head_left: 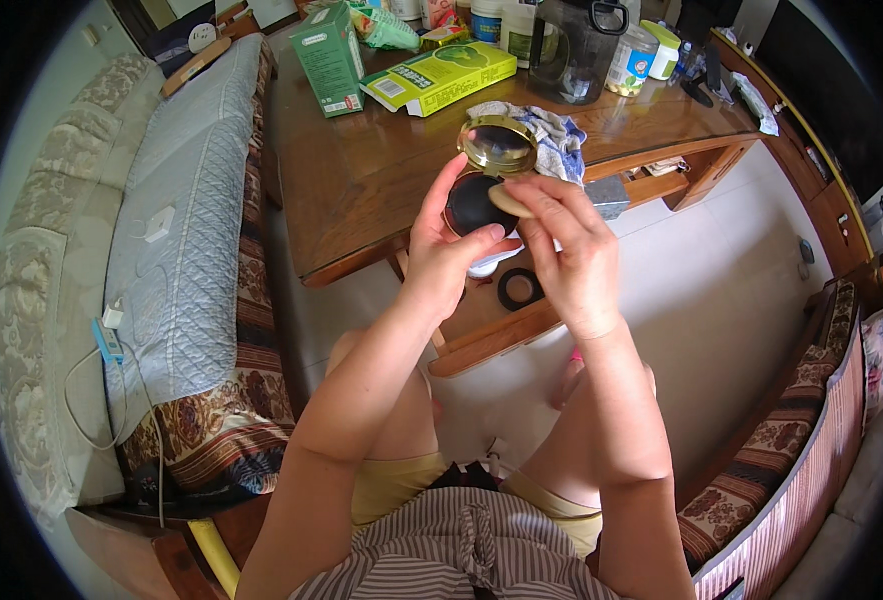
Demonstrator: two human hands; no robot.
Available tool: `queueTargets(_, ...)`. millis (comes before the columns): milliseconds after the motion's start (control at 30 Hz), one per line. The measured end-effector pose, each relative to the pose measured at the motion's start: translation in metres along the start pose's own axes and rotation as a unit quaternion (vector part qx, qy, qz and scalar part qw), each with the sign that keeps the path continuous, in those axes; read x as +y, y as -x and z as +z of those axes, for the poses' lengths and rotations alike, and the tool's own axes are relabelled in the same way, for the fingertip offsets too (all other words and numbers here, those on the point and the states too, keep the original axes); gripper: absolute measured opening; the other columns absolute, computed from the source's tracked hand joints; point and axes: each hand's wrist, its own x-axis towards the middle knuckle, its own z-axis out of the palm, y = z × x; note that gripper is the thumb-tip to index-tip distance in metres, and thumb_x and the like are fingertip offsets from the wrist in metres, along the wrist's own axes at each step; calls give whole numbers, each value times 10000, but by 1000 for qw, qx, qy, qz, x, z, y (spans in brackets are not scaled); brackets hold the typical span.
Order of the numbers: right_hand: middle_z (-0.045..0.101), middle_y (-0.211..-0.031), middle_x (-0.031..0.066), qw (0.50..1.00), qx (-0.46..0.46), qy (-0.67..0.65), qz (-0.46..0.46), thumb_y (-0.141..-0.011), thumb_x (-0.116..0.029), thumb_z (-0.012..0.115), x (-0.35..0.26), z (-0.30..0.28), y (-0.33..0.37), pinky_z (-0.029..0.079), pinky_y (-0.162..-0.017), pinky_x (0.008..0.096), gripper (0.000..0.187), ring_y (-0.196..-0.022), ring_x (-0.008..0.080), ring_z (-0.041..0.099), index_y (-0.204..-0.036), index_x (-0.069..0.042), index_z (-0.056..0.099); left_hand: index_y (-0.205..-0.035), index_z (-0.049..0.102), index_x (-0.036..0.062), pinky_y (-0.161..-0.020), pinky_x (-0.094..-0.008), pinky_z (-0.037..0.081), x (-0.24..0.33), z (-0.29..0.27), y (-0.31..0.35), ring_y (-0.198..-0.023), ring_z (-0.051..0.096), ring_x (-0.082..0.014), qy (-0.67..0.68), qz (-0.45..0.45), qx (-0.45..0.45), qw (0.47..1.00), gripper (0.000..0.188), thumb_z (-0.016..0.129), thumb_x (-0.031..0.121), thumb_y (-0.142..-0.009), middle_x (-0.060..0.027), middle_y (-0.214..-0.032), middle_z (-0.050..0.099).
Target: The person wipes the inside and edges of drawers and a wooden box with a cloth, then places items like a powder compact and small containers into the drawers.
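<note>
An opened compact [473,207] with a black round inside and a gold-rimmed mirror lid [499,146] is up in front of me, near the table's front edge. My left hand [439,250] grips it from the left, thumb along its lower rim and fingers behind. A beige makeup puff [510,202] is pinched in my right hand [571,235]. The puff lies over the right part of the black inside; whether it presses on it I cannot tell. A blue and white cloth [559,140] lies on the table behind the compact.
The wooden table [341,190] bears a green box [329,62], a yellow-green box [446,76], a dark see-through pitcher [571,55] and a can [630,62]. Below are a black tape roll [504,293] and a grey box [608,199]. Sofas [186,250] flank me; a power strip [107,342] lies left.
</note>
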Motion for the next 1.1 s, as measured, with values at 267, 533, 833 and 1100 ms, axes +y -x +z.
queueTargets(267, 560, -1246, 119, 993, -59, 34, -98, -754, 16, 585, 2, 15, 0, 379, -1015, 438, 399, -1191, 328, 509, -1146, -46, 624, -1407, 268, 104, -1005, -343, 427, 0, -2, 4, -1208, 475, -207, 27, 17, -23, 999, 817, 504, -205, -688, -103, -1315, 450)
queueTargets(533, 481, -1356, 135, 985, -120, 80, -98, -776, -84, 579, -2, 10, 0, 261, -1089, 481, 445, -1290, 350, 407, -1221, -52, 575, -1413, 251, 111, -995, -378, 433, 12, -4, 7, -1219, 467, -233, 97, 4, -54, 994, 673, 486, -74, -810, -128, -1338, 419)
queueTargets(833, 574, -1193, 119, 970, 99, -189, 118, -851, 13, 549, 22, 7, -1, 450, -916, 338, 352, -1071, 237, 565, -1202, -9, 550, -1415, 245, 117, -951, -533, 466, 9, -1, 7, -1195, 498, -287, 50, 21, -66, 996, 560, 487, 34, -916, -134, -1331, 430)
queueTargets(1100, 338, -1438, 137, 924, -62, -333, 179, -775, 4, 707, 17, 14, -1, 468, -909, 332, 871, -1174, 200, 480, -1473, -85, 195, -1405, 251, 114, -943, -477, 493, 4, -6, 7, -1180, 511, -271, 41, 12, -73, 996, 603, 540, 4, -887, -120, -1312, 449)
